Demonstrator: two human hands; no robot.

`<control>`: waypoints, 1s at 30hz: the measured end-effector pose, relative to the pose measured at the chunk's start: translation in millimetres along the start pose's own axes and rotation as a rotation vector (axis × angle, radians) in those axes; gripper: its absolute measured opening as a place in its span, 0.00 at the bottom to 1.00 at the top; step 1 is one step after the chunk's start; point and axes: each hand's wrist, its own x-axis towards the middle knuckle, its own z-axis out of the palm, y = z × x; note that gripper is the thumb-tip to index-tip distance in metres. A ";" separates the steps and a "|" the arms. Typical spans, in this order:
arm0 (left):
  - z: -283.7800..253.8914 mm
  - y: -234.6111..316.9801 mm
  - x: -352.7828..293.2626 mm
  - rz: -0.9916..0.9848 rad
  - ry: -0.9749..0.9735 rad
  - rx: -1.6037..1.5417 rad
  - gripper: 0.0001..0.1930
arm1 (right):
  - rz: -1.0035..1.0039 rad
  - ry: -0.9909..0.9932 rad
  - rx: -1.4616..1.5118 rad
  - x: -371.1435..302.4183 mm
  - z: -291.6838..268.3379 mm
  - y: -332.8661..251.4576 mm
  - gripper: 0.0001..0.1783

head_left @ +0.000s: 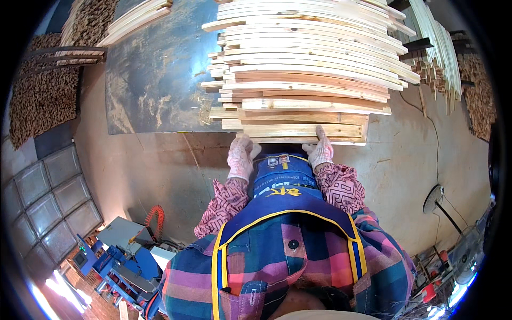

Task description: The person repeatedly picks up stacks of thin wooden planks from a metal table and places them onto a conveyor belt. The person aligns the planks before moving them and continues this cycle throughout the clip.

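Observation:
Both of my hands wear pale knit gloves and are at the near edge of a broad stack of light wooden strips [304,69]. My left hand [241,156] is by the left end of the nearest wooden strip [282,131], its fingertips at the edge and its thumb held apart. Farther right, my right hand [321,149] lays a stretched index finger on top of that strip, with the thumb spread away. Neither hand plainly closes round the wood. The strips lie side by side, their ends uneven.
A dark, scuffed tabletop [160,85] extends left of the stack. More wooden strips [136,21] lie at its far left, with bundled wood [48,90] beyond. A blue machine [130,261] stands lower left, a fan [433,199] at right. A cable [436,138] crosses the floor.

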 end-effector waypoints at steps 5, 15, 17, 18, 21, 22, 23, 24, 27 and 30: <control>-14.6 29.8 6.3 0.626 0.325 1.003 0.21 | -0.180 -0.035 -0.009 23.9 0.3 14.1 0.33; 4.8 148.6 96.6 1.067 -0.462 2.218 0.16 | -0.207 -0.032 0.278 16.7 19.8 20.7 0.16; 4.0 155.4 104.9 1.062 -0.594 2.265 0.12 | -0.235 0.023 0.266 22.6 18.6 23.9 0.17; 3.8 158.3 107.6 1.041 -0.620 2.216 0.11 | -0.239 0.003 0.262 28.1 16.7 25.2 0.18; 4.5 164.9 111.3 0.949 -0.688 2.069 0.10 | -0.223 -0.070 0.435 48.6 10.2 29.8 0.19; 3.7 167.5 109.7 0.960 -0.617 1.992 0.11 | -0.185 -0.099 0.555 54.0 9.5 29.5 0.19; 3.2 168.3 106.6 0.857 -0.561 1.801 0.13 | -0.163 -0.119 0.638 58.8 8.8 29.1 0.19; 2.8 169.1 102.1 0.727 -0.430 1.669 0.16 | -0.147 -0.067 0.681 61.2 9.7 27.4 0.18; 5.7 163.4 79.7 1.145 -0.276 1.590 0.20 | -0.175 -0.113 0.764 58.6 12.7 18.9 0.18; 27.7 144.1 52.3 1.565 -0.415 1.499 0.14 | -0.204 -0.234 0.829 45.6 14.4 9.6 0.16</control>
